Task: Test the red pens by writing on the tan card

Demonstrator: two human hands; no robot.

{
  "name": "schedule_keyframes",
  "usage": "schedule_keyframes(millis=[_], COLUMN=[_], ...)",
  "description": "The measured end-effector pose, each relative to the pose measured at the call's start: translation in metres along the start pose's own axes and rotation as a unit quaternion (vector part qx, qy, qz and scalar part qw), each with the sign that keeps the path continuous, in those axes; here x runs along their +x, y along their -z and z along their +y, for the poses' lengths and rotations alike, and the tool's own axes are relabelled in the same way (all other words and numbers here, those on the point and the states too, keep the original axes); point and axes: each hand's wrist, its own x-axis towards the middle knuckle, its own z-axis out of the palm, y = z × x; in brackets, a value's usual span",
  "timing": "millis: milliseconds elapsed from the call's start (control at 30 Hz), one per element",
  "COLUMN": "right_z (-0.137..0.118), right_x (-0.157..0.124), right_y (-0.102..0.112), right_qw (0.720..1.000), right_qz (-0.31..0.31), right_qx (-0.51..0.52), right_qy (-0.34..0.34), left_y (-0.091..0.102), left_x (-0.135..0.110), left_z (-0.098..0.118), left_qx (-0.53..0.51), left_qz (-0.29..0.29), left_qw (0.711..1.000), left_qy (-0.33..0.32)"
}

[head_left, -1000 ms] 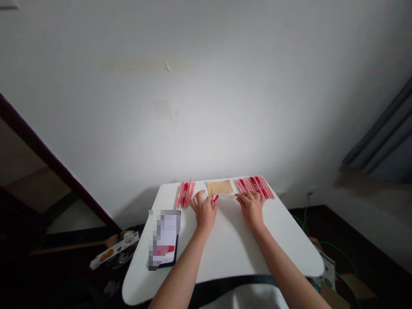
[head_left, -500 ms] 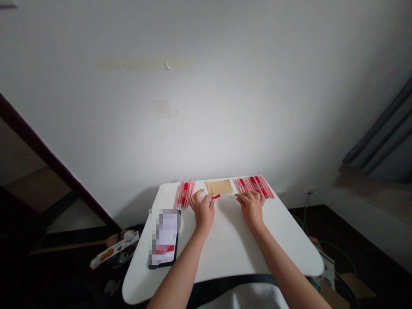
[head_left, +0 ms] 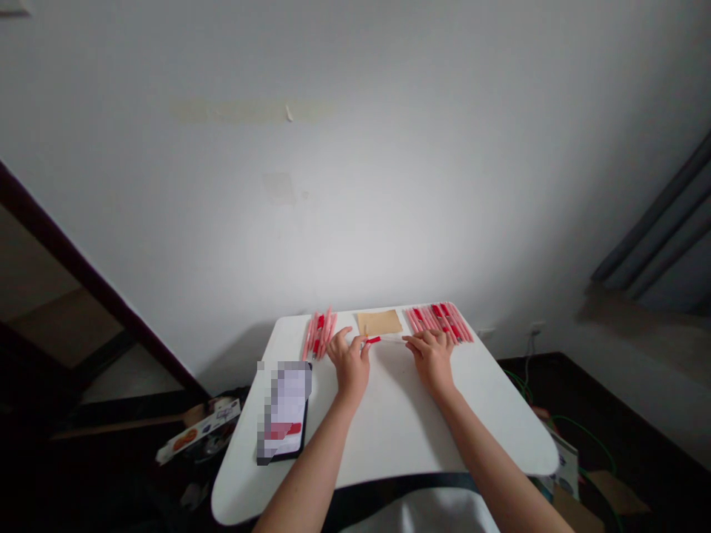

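My left hand point(head_left: 349, 363) pinches a small red pen cap point(head_left: 374, 340) between thumb and fingers. My right hand point(head_left: 430, 357) grips the far end of a thin pale pen body point(head_left: 393, 338), whose tip points toward the cap. The two parts lie almost in line above the white table point(head_left: 389, 422). Just behind them lies a tan paper square point(head_left: 379, 323). A pile of pink and red pens point(head_left: 318, 333) is left of my left hand. Another row of pens point(head_left: 438, 320) lies behind my right hand.
A phone point(head_left: 284, 411) with a lit screen rests near the table's left edge. A white wall rises right behind the table. Boxes and clutter sit on the dark floor to the left, and green cables and a box lie on the floor to the right.
The red cap has turned from tilted to lying level, in line with the pen body. My right hand has edged slightly left, bringing the pen closer to the cap.
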Motion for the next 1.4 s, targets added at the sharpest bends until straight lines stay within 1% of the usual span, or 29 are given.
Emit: schedule_keyframes(millis=[367, 600, 1000, 1400], right_z=[-0.0005, -0.0005, -0.0018, 0.0003], right_x=[0.0, 0.0004, 0.0003, 0.0001], right_y=[0.0, -0.0001, -0.0007, -0.0027], right_qw=[1.0, 0.999, 0.998, 0.997], right_qz=[-0.005, -0.005, -0.009, -0.016], right_qx=[0.024, 0.036, 0.055, 0.057], right_qy=[-0.001, 0.01, 0.037, 0.047], left_y=[0.0006, 0.0005, -0.0019, 0.0023], left_x=[0.0004, 0.0003, -0.0017, -0.0019], left_z=[0.0008, 0.0008, 0.0007, 0.0051], left_qx=[-0.003, -0.016, -0.03, -0.025], left_qz=[-0.009, -0.018, -0.037, -0.059], left_qw=[1.0, 1.0, 0.998, 0.998], left_qy=[0.002, 0.004, -0.032, -0.017])
